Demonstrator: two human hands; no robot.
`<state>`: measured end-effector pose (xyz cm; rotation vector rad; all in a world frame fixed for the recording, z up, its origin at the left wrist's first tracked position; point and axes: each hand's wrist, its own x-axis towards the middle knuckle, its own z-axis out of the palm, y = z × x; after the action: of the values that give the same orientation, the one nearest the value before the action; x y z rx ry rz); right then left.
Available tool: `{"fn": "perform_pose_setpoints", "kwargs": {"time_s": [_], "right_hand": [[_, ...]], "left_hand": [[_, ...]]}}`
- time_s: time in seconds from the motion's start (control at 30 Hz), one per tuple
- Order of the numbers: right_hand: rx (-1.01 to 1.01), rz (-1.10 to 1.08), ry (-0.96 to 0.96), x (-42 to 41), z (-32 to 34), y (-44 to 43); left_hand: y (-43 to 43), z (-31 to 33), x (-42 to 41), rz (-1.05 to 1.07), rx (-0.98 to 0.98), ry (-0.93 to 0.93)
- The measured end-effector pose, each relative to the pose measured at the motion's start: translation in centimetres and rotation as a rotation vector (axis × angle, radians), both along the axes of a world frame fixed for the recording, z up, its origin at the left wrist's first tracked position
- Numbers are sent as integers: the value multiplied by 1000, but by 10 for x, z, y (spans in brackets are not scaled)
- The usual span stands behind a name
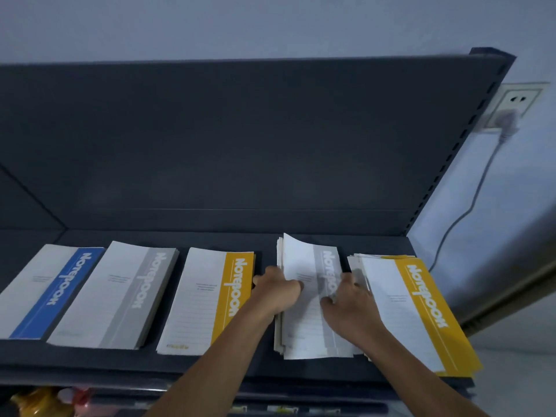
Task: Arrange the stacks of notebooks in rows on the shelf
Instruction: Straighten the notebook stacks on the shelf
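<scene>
Several notebook stacks lie in a row on the dark shelf (pixel 168 361): a blue-striped stack (pixel 45 293) at the left, a grey-striped stack (pixel 117 296), a yellow-striped stack (pixel 207 299), a loose grey-striped stack (pixel 304 326) and an uneven yellow-striped stack (pixel 418 308) at the right. My left hand (pixel 278 291) grips the left edge of the loose grey stack. On that stack's right side my right hand (pixel 350 302) presses down with curled fingers. Its top covers are lifted and fanned at the far end.
The shelf's dark back panel (pixel 240 139) rises behind the stacks, with a slotted upright (pixel 457 152) at the right. A wall socket with a plug (pixel 508 115) and a cable (pixel 469 206) hang right of the shelf. Colourful items (pixel 45 401) show on a lower level.
</scene>
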<state>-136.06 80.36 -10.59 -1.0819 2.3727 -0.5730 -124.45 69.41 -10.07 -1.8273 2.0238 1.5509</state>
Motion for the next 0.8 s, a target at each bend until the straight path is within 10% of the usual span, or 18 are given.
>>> {"fn": "perform_pose_setpoints", "kwargs": {"time_s": [0.4,0.6,0.8], "right_hand": [[13,-35,-28,12,9,8],[-390,-162,-344,12,21,17],[-705,-186,38,28,34,29]], "left_hand": [[20,-7,16,-9,-161,301],[26,-3,41,-3,-316,535],[30,10,50,-37,-342,709]]}}
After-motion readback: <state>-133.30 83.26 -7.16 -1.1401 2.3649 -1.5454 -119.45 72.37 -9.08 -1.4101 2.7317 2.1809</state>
